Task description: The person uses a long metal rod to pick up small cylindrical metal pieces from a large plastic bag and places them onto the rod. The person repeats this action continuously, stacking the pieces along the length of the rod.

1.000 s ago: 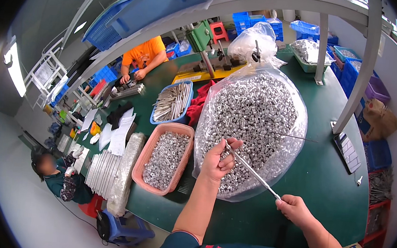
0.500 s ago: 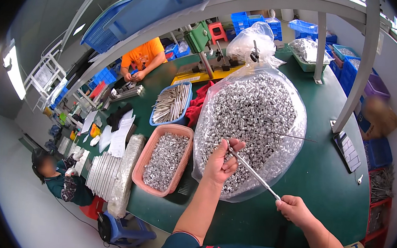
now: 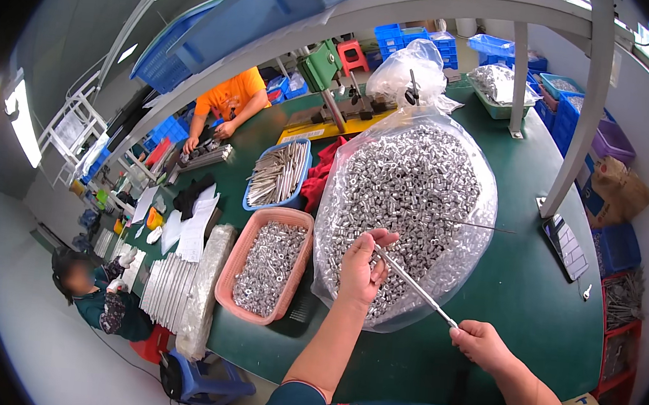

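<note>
My right hand point(image 3: 479, 344) is closed around the near end of a slim silver metal rod point(image 3: 417, 286). It slants up and left over a large clear plastic bag point(image 3: 487, 217) full of small silver metal sleeves point(image 3: 411, 179). At the rod's upper end my left hand point(image 3: 365, 266) is curled, thumb and fingers around the tip. Whether a sleeve sits between those fingers is too small to tell. A thin dark rod point(image 3: 484, 226) juts from the sleeves over the bag's right side.
Left of the bag stand a pink basket point(image 3: 225, 282) of small metal parts and a blue basket point(image 3: 305, 178) of metal rods. A phone point(image 3: 565, 247) lies right, near a shelf post point(image 3: 571, 158). Two co-workers point(image 3: 233, 102) point(image 3: 111, 300) sit at the left.
Both my hands and the rod keep nearly the same place, the left fingers shifting slightly at the tip. The co-worker in orange has moved their hands apart.
</note>
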`<action>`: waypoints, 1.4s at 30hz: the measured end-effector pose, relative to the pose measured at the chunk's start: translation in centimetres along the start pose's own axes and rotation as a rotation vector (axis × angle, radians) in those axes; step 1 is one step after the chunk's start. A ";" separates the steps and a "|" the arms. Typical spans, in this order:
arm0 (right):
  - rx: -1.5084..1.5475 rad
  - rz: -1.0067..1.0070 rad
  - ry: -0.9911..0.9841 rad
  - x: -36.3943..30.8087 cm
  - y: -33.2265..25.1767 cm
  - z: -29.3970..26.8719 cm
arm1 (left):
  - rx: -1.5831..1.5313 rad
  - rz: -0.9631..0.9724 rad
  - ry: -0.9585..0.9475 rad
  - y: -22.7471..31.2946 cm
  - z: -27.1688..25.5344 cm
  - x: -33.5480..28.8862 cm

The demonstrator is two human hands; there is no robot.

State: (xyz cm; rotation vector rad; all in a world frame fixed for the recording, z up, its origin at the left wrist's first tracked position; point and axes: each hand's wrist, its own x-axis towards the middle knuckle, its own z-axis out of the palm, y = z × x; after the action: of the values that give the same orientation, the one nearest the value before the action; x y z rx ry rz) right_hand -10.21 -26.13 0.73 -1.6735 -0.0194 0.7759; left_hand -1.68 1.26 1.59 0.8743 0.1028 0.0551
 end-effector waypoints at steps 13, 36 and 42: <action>0.139 0.063 -0.051 0.4 0.2 -0.1 | -0.339 -0.196 -0.216 -0.2 -1.2 0.5; -0.119 -0.170 0.074 1.0 1.7 0.2 | -0.458 -0.382 -0.274 1.4 -2.6 1.1; 0.326 0.090 -0.133 0.4 0.0 -0.2 | -0.155 -0.300 -0.165 0.6 -0.4 0.0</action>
State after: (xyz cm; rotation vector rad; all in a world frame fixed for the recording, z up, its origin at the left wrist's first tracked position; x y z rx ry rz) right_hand -9.85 -26.14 0.53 -1.3198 0.0859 0.9052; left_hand -1.69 1.94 1.76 0.6984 0.0731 -0.2856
